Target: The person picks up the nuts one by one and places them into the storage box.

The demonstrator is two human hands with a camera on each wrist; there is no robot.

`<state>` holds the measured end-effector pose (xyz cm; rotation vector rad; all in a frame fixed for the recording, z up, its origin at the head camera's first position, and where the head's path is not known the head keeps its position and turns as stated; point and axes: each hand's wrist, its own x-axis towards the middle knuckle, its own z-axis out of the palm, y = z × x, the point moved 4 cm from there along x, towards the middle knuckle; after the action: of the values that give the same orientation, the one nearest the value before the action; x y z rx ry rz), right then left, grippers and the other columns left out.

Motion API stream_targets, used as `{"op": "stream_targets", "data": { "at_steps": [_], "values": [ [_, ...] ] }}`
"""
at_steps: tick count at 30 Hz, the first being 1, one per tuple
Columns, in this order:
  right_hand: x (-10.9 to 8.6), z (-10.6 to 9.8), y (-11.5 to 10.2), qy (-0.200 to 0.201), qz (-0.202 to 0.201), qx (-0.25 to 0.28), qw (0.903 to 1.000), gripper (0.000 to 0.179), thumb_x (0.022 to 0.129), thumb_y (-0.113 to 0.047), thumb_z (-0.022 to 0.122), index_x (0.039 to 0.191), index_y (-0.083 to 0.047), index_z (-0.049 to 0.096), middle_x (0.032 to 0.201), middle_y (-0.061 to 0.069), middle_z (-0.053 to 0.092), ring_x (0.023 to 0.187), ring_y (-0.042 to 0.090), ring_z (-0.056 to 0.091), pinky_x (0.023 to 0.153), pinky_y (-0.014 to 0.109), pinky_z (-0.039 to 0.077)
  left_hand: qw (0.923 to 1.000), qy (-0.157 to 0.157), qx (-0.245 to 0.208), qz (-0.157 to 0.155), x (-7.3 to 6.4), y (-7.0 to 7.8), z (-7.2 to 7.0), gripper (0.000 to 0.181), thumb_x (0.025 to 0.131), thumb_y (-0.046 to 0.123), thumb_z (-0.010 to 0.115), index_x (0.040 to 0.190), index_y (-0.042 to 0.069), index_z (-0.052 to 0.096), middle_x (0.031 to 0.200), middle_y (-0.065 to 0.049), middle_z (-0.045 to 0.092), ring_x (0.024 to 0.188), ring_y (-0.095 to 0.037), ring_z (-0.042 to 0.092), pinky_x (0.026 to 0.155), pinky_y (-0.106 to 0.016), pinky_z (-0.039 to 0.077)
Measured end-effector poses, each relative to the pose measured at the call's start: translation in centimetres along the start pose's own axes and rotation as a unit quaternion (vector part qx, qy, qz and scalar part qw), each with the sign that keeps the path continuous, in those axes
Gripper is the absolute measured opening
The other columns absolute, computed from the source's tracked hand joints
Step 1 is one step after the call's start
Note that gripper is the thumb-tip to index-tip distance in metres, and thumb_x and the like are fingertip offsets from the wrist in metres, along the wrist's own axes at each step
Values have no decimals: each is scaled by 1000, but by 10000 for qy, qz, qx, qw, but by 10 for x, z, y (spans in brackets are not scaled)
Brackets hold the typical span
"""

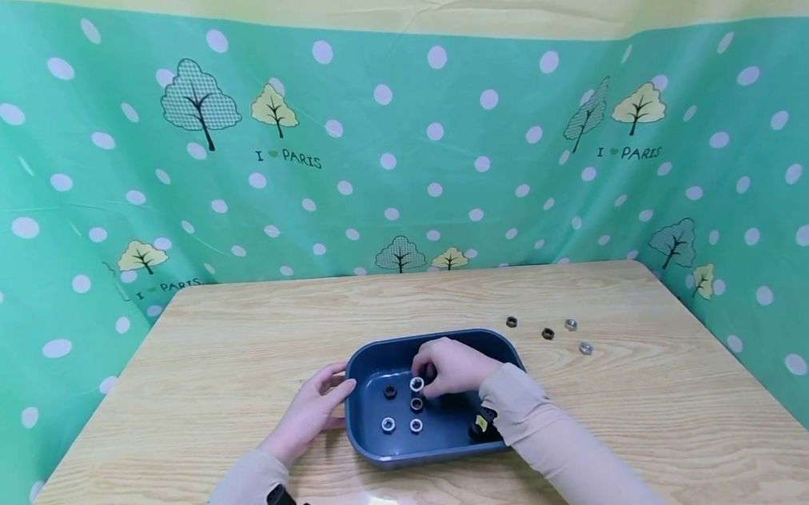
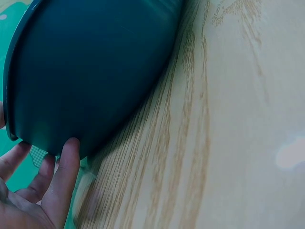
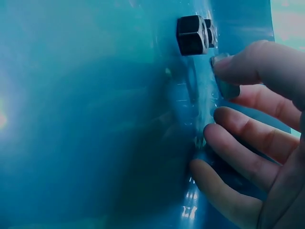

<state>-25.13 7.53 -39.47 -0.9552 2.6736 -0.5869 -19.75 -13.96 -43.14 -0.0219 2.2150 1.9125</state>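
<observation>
Head view: blue bin (image 1: 449,433) on table (image 1: 253,338), two black nuts (image 1: 390,392) and two silver nuts (image 1: 388,425) on its floor. Right hand (image 1: 454,366) is inside, thumb and index pinching a third silver nut (image 3: 228,87); hard to tell if that one touches the floor. Left hand (image 1: 308,416) grips bin's left end, thumb at rim, fingers on outer wall. Four loose nuts (image 1: 548,334) sit right of bin.

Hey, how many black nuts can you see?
4: a black metal hex nut and another inside the dark blue rectangular plastic tray, a third and fourth on the light wooden table to its right. The right hand may hide others.
</observation>
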Motion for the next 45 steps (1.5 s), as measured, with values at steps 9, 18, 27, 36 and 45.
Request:
{"op": "stream_targets", "data": {
  "at_steps": [9, 18, 27, 36, 45],
  "values": [
    [-1, 5, 1, -115, 146, -391, 9991, 14, 77, -17, 77, 89, -19, 70, 90, -8, 57, 77, 8, 51, 63, 19, 45, 9999, 93, -56, -12, 0, -3, 1, 47, 96, 20, 54, 138, 2, 41, 134, -26, 46, 114, -36, 56, 78, -46, 58],
    [0, 4, 1, -66, -4, -624, 9980, 15, 76, -17, 77, 89, -18, 71, 95, -6, 59, 76, 7, 51, 62, 18, 45, 9999, 100, -10, 5, 1, -1, 0, 47, 97, 20, 53, 139, 3, 41, 136, -27, 45, 114, -37, 56, 78, -46, 58],
    [-1, 4, 0, -117, 80, -803, 9967, 15, 75, -17, 77, 89, -18, 71, 95, -6, 60, 73, 7, 50, 61, 18, 44, 10000, 62, -49, -10, 0, -1, 0, 48, 97, 20, 53, 139, 2, 40, 137, -28, 43, 116, -39, 54, 79, -46, 58],
    [-3, 4, -3, -107, -1, -829, 9965, 15, 75, -17, 77, 88, -18, 71, 97, -5, 61, 73, 6, 50, 61, 18, 44, 9998, 115, -171, -54, 1, -4, 0, 47, 96, 19, 54, 138, 1, 42, 134, -26, 46, 115, -36, 55, 78, -46, 58],
    [-5, 5, -2, -140, 124, -721, 9972, 16, 76, -17, 77, 91, -19, 71, 98, -6, 60, 75, 6, 51, 63, 18, 45, 9998, 95, -175, -46, -1, -2, 1, 48, 96, 20, 54, 138, 1, 41, 135, -27, 44, 113, -35, 56, 78, -46, 58]
  ]
}}
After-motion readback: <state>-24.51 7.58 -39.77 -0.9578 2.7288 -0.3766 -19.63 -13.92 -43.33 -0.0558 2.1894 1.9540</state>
